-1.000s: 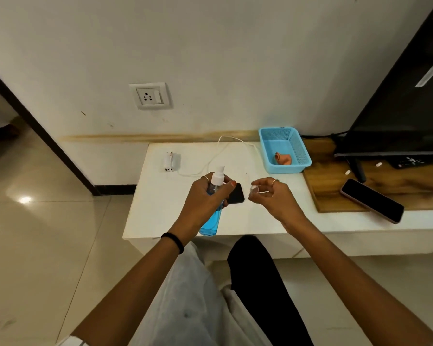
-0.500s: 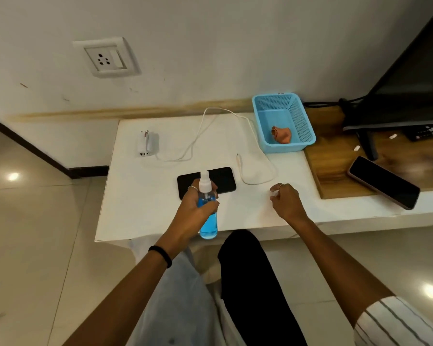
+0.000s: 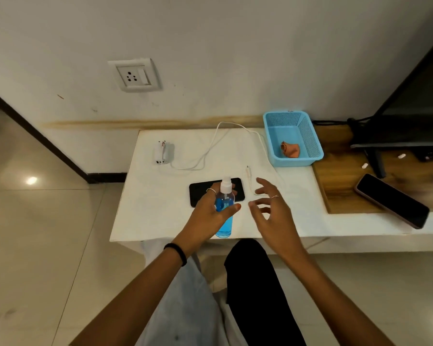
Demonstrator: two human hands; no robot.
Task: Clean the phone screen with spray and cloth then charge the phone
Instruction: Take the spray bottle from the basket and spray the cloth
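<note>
Blue liquid fills the clear plastic spray bottle point(image 3: 225, 211) with its white nozzle uncapped, and the left hand point(image 3: 209, 216) is wrapped around it, fingers point(image 3: 211, 193) curled behind the neck and thumb pressed across the front of the body. The right hand point(image 3: 273, 213) hangs just beside it with its fingers point(image 3: 264, 184) spread and loose, gripping nothing.

Directly beyond the left fingertips lies the black rectangular phone point(image 3: 216, 192), screen up on the white tabletop point(image 3: 158, 208), with the nozzle over its near edge. Just past the right fingertips rests the free plug end of the white charging cable point(image 3: 248, 171), which loops away to the white wall adapter point(image 3: 161, 153) lying unplugged far off the left knuckles. Further beyond the right fingers sits the pale blue perforated plastic basket point(image 3: 291, 138), with a crumpled orange cloth point(image 3: 290, 149) inside. Well off to the right of the right hand, a second dark phone in a pinkish case point(image 3: 391, 201) lies on a wooden board point(image 3: 340, 186).

As a judgement, the task is at its very start: the bottle looks ready to spray, but no wetness can be made out on the screen. The cloth sits untouched in the basket, so wiping remains. Charging is wholly left too, since the cable is not in the phone and the adapter is not in the white wall socket point(image 3: 134, 76).
</note>
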